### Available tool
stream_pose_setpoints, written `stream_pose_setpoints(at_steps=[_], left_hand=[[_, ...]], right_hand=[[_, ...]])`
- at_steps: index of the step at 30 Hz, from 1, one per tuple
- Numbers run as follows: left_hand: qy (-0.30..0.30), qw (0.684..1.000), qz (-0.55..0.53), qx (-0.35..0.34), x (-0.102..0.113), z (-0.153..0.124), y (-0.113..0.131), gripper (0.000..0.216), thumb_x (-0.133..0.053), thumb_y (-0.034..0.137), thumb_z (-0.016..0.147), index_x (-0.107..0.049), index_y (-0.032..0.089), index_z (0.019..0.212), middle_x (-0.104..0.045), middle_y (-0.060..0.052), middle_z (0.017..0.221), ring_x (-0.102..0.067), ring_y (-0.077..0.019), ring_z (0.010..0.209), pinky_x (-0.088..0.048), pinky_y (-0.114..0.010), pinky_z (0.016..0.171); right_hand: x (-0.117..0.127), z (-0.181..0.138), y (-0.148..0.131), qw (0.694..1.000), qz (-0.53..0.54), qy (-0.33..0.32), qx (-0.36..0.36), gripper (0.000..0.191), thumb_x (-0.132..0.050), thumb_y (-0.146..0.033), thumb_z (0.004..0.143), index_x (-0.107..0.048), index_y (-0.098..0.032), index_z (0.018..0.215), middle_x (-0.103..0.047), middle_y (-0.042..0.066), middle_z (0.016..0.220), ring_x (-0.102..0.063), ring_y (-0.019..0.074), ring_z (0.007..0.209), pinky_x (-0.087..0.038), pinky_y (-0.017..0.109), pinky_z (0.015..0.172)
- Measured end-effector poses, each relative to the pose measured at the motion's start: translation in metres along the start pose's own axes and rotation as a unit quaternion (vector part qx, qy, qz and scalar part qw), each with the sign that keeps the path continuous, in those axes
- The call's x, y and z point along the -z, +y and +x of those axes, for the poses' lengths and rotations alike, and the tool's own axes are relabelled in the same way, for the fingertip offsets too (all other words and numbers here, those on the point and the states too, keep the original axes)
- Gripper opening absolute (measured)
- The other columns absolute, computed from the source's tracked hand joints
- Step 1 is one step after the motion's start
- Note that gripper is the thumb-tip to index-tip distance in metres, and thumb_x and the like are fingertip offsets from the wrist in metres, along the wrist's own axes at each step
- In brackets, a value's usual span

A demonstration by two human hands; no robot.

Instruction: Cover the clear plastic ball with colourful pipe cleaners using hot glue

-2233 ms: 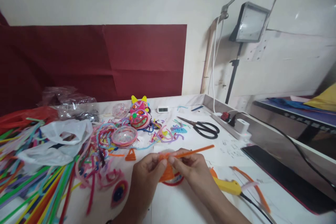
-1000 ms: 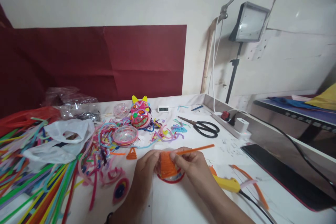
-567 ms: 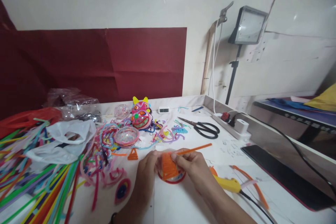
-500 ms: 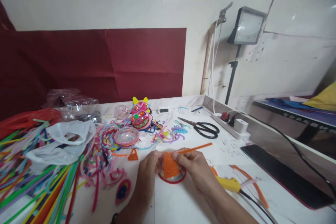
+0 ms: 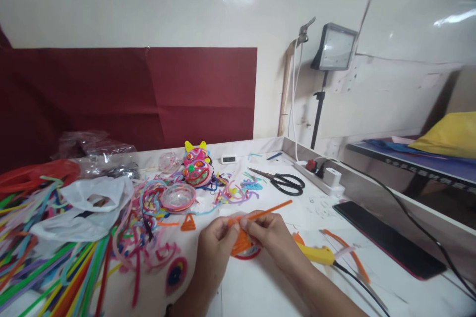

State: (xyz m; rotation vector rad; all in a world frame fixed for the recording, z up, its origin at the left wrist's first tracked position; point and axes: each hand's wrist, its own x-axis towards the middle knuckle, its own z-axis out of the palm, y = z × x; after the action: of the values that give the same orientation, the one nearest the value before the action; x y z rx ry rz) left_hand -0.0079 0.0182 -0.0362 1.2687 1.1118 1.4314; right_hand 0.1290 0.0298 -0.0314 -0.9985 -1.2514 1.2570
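Both hands meet over the white table at front centre. My left hand (image 5: 215, 245) pinches an orange panel of side-by-side pipe cleaners (image 5: 241, 243), its thumb across the top. At the panel's upper edge, my right hand (image 5: 269, 237) grips an orange pipe cleaner (image 5: 277, 206), whose free end sticks out to the right. Under the panel lies a clear dish with a red rim (image 5: 250, 257), mostly covered. A small orange pipe-cleaner triangle (image 5: 188, 224) lies left of the hands. The yellow glue gun (image 5: 318, 254) rests just right of my right wrist.
Black scissors (image 5: 284, 182) lie behind the hands. Pipe cleaners (image 5: 74, 267) and a white plastic bag (image 5: 87, 208) fill the left side. A clear dish (image 5: 178, 197) and a decorated mask-like ornament (image 5: 197, 171) stand behind. A power strip (image 5: 332, 187) and dark phone-like slab (image 5: 386, 237) are right.
My left thumb has moved up onto the panel's top, and the fingers of both hands are closer together. The panel has tilted and is more covered. The camera view has shifted slightly.
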Motion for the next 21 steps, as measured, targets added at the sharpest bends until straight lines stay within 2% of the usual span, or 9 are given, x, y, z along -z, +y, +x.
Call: stream_pose_setpoints(at_steps=[5,10,13,15,18,21], left_hand=[[0.022,1.0,-0.001,0.019,0.002,0.003,0.002,0.018,-0.071,0.034,0.07,-0.068,0.017,0.064,-0.064,0.003,0.054,-0.059,-0.0145,0.054,-0.043,-0.023,0.054],[0.053,0.998,-0.011,0.034,0.004,0.008,-0.002,0.024,-0.076,0.038,0.066,-0.066,0.016,0.062,-0.061,0.004,0.054,-0.058,-0.0141,0.055,-0.043,-0.023,0.056],[0.062,0.997,-0.023,0.044,0.004,0.01,-0.001,0.027,-0.075,0.041,0.066,-0.068,0.015,0.066,-0.065,0.001,0.057,-0.06,-0.0161,0.057,-0.046,-0.025,0.058],[0.067,0.996,-0.024,0.046,0.005,0.01,0.001,0.027,-0.074,0.042,0.067,-0.068,0.016,0.066,-0.064,0.002,0.056,-0.06,-0.0165,0.057,-0.047,-0.026,0.059],[0.068,0.996,-0.013,0.049,0.007,0.011,0.006,0.022,-0.076,0.038,0.065,-0.069,0.017,0.064,-0.061,0.004,0.053,-0.056,-0.0146,0.055,-0.047,-0.024,0.059],[0.064,0.996,-0.004,0.056,0.01,0.013,0.009,0.021,-0.077,0.036,0.062,-0.067,0.019,0.058,-0.052,0.006,0.046,-0.051,-0.013,0.051,-0.045,-0.023,0.056]], right_hand=[[0.013,-0.003,-0.022,0.998,-0.061,-0.03,0.008,0.037,-0.079,-0.049,0.063,-0.071,-0.014,0.069,-0.055,-0.004,0.054,-0.042,0.0091,0.05,-0.033,0.023,0.049],[0.059,-0.022,-0.043,0.981,-0.186,0.031,0.04,0.021,-0.072,-0.038,0.073,-0.071,-0.019,0.079,-0.062,-0.001,0.064,-0.05,0.0138,0.057,-0.035,0.025,0.054],[0.081,-0.042,-0.04,0.915,-0.399,0.018,0.056,0.016,-0.058,-0.029,0.082,-0.072,-0.021,0.081,-0.069,0.002,0.069,-0.058,0.0183,0.062,-0.038,0.029,0.058],[0.089,-0.056,-0.034,0.866,-0.498,0.003,0.049,0.02,-0.051,-0.023,0.084,-0.07,-0.021,0.078,-0.07,0.004,0.071,-0.061,0.02,0.064,-0.039,0.03,0.06],[0.092,-0.074,-0.024,0.828,-0.559,-0.01,0.035,0.023,-0.046,-0.017,0.087,-0.066,-0.021,0.075,-0.069,0.005,0.074,-0.062,0.0204,0.066,-0.042,0.031,0.061],[0.092,-0.086,-0.015,0.802,-0.595,0.012,0.058,0.025,-0.044,-0.01,0.086,-0.067,-0.02,0.085,-0.07,0.009,0.089,-0.066,0.0245,0.083,-0.049,0.035,0.072]])
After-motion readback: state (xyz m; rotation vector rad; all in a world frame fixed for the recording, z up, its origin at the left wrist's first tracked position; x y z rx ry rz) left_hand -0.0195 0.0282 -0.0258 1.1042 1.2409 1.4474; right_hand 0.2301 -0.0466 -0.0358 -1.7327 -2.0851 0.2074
